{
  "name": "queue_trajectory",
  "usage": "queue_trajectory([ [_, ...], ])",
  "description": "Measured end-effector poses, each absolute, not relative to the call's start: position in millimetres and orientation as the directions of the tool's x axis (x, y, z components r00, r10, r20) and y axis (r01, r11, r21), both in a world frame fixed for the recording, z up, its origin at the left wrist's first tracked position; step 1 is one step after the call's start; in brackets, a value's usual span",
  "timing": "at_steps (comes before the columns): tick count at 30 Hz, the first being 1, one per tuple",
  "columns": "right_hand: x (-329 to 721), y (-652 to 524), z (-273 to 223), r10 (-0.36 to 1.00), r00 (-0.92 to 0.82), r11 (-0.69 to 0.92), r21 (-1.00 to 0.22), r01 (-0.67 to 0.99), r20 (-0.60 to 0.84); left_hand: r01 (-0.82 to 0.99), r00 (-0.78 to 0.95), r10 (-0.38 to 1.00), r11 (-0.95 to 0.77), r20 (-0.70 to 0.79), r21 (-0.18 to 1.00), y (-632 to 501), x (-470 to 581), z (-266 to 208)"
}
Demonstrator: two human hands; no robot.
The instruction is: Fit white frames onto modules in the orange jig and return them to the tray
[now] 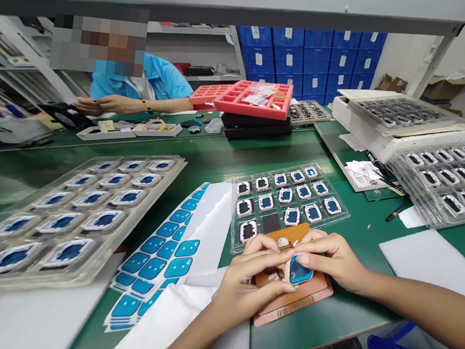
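Between my hands is a squarish white watch case with a blue film over its face. My left hand grips it from the left, with thumb and fingers bent round its edge. From the right, my right hand holds the same case, its thumb pressed on the top of the film. Below them lies an orange-brown fixture block with lettering on its front edge. Just beyond, a clear tray carries rows of similar cases, most with blue faces. Sheets of blue film stickers lie left of my left hand.
A stack of filled trays stands on the left and another at the right. Red foam trays sit at the back. Across the green bench, a co-worker in a blue top handles something small. A shelf beam crosses overhead.
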State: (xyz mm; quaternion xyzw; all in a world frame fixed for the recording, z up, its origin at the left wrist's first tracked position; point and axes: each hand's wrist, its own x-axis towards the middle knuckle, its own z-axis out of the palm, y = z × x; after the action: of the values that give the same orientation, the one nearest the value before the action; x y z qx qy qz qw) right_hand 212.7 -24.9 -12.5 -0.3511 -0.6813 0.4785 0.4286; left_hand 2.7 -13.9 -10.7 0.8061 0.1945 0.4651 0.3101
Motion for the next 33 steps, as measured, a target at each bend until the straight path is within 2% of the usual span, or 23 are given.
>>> queue_trajectory([
  [10,210.2,-27.3,-14.7,0.896,-0.341,0.329,-0.941,0.078,0.285,0.037,0.494,0.609,-0.728,0.620,0.685,-14.9,2.7,-10.8],
  [33,209.8,-29.1,-13.6,0.924,-0.319,0.214,-0.976,-0.029,0.212,0.025,0.520,0.578,-0.746,0.629,0.665,-14.4,2.4,-13.1],
])
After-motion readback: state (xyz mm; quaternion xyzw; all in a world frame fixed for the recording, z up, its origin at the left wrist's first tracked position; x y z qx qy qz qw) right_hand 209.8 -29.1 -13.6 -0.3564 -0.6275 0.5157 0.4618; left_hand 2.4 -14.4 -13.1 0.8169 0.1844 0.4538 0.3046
